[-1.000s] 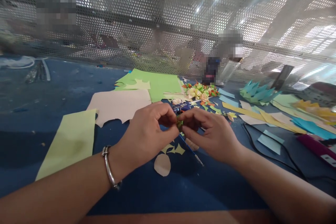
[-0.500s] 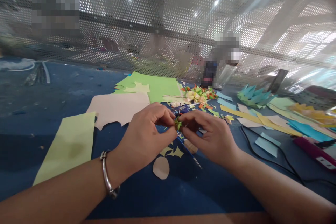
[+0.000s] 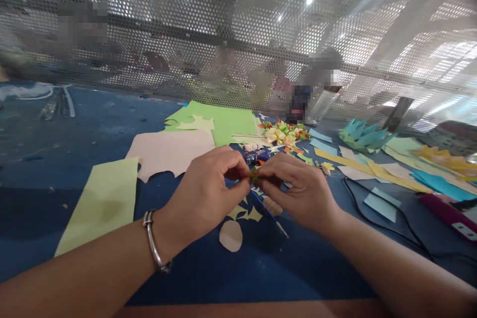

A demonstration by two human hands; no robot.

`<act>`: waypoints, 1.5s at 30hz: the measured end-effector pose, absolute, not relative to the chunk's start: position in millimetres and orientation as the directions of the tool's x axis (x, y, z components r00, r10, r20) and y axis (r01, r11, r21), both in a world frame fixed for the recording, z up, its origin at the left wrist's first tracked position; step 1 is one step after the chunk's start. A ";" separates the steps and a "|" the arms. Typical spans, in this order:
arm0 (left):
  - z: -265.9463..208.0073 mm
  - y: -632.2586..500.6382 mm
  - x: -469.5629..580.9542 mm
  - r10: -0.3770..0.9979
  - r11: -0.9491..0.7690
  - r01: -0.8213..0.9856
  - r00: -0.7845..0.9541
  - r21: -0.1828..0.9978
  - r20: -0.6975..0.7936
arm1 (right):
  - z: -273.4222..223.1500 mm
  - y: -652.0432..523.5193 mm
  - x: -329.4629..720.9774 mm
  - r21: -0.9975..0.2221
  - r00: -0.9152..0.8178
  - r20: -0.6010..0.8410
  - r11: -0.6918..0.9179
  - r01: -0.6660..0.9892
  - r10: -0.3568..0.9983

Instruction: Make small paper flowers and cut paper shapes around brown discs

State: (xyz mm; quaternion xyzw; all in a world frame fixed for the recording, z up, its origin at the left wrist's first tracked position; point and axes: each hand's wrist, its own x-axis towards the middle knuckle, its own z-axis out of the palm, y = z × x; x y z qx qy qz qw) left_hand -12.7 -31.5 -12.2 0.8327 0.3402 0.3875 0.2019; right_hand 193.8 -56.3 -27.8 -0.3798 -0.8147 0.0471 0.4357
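My left hand and my right hand meet over the middle of the table, their fingertips pinched on a small green paper piece. Fingers cover most of the piece, so its full shape is hidden. Below lie pale green leaf-shaped scraps, a cream paper oval and a blue-handled tool with a thin metal tip. Just beyond my fingers is a blue object, partly hidden. A heap of orange, green and cream paper flowers sits further back.
Left are a light green sheet, a cut pale pink sheet and a bright green sheet. Right are paper strips, a black cable, a purple power strip and a blue-green paper flower. A perforated metal screen stands behind.
My fingertips have closed further over the green paper piece, so less of it shows. The whole view has shifted slightly; the things on the table have otherwise stayed put.
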 end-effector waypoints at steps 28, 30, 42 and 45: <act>-9.8 -36.6 -15.4 0.632 -0.774 0.452 0.582 0.443 0.511 | -20.3 -62.0 193.2 -0.329 -0.463 0.601 0.729 0.600 0.652; -7.3 -36.4 -15.4 0.645 -0.763 0.441 0.565 0.472 0.515 | -20.2 -62.2 193.6 -0.315 -0.462 0.606 0.728 0.608 0.648; -5.8 -34.1 -18.3 0.741 -0.660 0.478 0.541 0.580 0.397 | -24.5 -59.0 191.3 -0.329 -0.474 0.586 0.727 0.602 0.657; -7.9 -32.5 -17.1 0.733 -0.668 0.452 0.537 0.591 0.418 | -26.0 -57.6 192.4 -0.334 -0.473 0.593 0.734 0.592 0.651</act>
